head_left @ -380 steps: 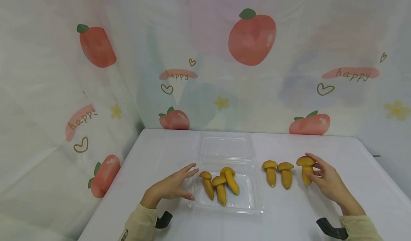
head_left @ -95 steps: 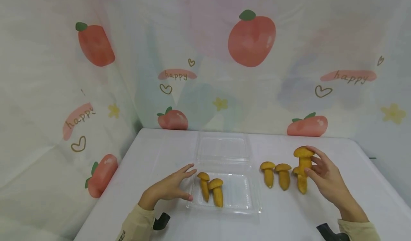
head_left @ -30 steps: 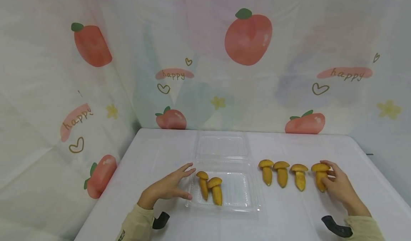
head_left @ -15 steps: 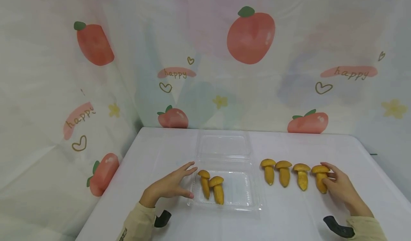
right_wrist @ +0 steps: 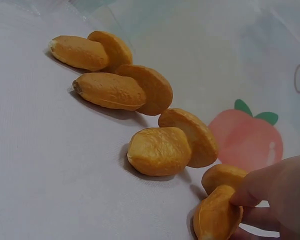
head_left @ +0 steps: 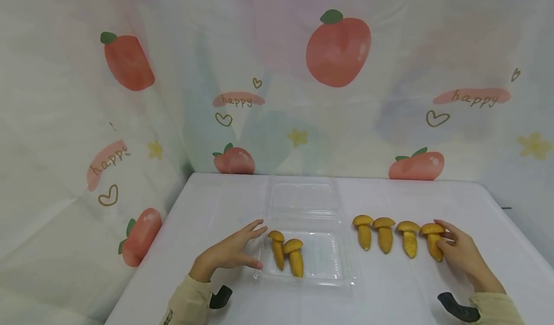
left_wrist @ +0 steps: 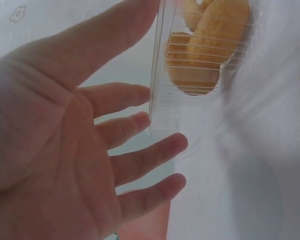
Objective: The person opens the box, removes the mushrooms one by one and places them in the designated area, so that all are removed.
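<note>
On the white table (head_left: 320, 306) sits an open clear container (head_left: 321, 260), two yellow mushrooms (head_left: 296, 260) in its near half; its transparent lid (head_left: 303, 197) is hard to make out; the left hand (head_left: 229, 252), fingers spread and grasping nothing, is at its left edge, contact unclear; the right hand (head_left: 465, 253) pinches the rightmost mushroom (head_left: 434, 243) in a row of four (head_left: 385, 238) on the table, fingers partly covering it; earlier, container and row had three each.

Rightmost yellow mushroom (head_left: 432, 240) in the right hand (head_left: 461, 251)

Left grip (head_left: 229, 253) wide, right grip (head_left: 459, 250) narrower.
</note>
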Available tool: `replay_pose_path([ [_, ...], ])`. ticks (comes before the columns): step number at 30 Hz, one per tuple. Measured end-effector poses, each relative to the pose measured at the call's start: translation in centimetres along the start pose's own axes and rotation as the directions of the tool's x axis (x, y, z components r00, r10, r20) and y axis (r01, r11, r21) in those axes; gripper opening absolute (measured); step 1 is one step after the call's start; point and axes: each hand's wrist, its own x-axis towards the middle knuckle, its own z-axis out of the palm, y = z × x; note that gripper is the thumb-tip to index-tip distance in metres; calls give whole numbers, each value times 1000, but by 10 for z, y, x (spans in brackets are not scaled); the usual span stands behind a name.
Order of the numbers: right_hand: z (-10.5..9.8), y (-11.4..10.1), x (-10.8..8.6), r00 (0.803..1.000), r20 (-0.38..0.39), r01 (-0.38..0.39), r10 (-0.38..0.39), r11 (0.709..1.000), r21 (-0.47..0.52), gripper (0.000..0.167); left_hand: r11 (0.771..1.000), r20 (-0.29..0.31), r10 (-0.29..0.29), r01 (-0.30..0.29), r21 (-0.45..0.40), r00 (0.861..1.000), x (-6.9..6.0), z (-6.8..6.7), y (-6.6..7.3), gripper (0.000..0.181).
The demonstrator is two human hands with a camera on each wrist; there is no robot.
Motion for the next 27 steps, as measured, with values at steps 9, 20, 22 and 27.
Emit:
replay_pose_path([
  [9, 0, 0, 1, 999, 26, -30, 30, 1000, 5, 63, 1000, 1, -17, 17, -6, 1000, -4, 0, 1, 92],
  [20, -8, 7, -2, 999, 29, -41, 42, 999, -33, 62, 1000, 7, -3, 3, -2, 1000, -2, 4, 1, 92],
  [22, -10, 6, -1, 997, 36, -61, 62, 998, -30, 62, 1000, 4, -5, 5, 2, 1000, -2, 3, 1, 92],
  [27, -16, 1, -1, 996, 39, -82, 84, 995, -50, 66, 1000, -2, 0, 0, 11, 1000, -1, -1, 2, 92],
])
